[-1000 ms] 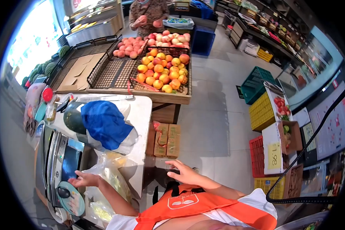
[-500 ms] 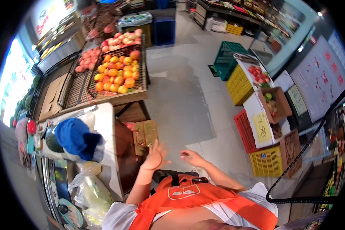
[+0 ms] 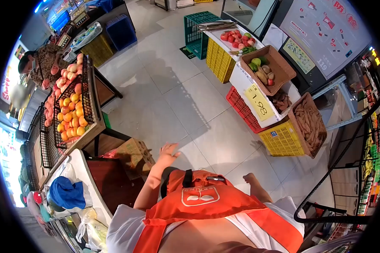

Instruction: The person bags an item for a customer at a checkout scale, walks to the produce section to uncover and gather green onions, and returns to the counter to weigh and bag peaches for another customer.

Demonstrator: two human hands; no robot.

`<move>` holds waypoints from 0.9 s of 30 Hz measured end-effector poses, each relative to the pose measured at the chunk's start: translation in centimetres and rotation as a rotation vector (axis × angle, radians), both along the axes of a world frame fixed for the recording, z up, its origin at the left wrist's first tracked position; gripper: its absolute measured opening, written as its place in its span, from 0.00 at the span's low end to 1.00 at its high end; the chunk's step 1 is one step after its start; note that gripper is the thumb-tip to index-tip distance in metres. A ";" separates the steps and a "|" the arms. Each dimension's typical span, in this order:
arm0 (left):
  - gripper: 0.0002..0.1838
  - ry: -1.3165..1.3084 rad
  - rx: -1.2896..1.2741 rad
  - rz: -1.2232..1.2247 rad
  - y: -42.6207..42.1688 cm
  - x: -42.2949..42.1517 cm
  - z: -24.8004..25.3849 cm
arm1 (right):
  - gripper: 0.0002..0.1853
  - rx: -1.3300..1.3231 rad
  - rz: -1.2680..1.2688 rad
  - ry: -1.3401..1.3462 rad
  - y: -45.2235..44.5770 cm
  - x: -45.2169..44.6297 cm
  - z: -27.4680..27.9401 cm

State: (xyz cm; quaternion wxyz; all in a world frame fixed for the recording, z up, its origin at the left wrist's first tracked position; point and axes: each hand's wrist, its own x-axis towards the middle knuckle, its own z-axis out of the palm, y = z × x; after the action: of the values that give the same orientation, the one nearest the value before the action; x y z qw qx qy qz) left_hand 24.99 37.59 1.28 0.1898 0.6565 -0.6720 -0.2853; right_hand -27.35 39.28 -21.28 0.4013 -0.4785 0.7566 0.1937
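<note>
left hand (image 3: 168, 154) hovering open and empty near cardboard box (image 3: 135, 155); right hand (image 3: 250, 178) hanging near yellow crate (image 3: 283, 138), openness and any hold unclear

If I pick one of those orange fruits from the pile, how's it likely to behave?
The orange fruits look round, so one would probably roll if put down loose. They lean on each other, so neighbours may shift. Their full shape suggests firm, not floppy.
</note>
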 end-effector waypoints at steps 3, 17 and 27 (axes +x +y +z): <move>0.21 -0.076 -0.062 0.162 1.1 2.6 -7.9 | 0.17 0.010 0.167 -0.126 -2.9 3.4 1.7; 0.16 -0.325 1.092 -0.047 -1.0 15.8 -17.9 | 0.18 -0.154 0.350 -0.419 -27.0 22.3 6.4; 0.14 -0.001 0.068 0.436 -43.6 18.4 -13.1 | 0.12 -0.392 0.172 -0.622 -50.6 31.2 10.2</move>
State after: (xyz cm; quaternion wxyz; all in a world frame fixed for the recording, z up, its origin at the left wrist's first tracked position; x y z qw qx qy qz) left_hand 43.36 -5.98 -11.83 0.2244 0.7923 -0.5043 -0.2598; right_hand 3.86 -11.29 -11.07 0.4948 -0.6440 0.5785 -0.0762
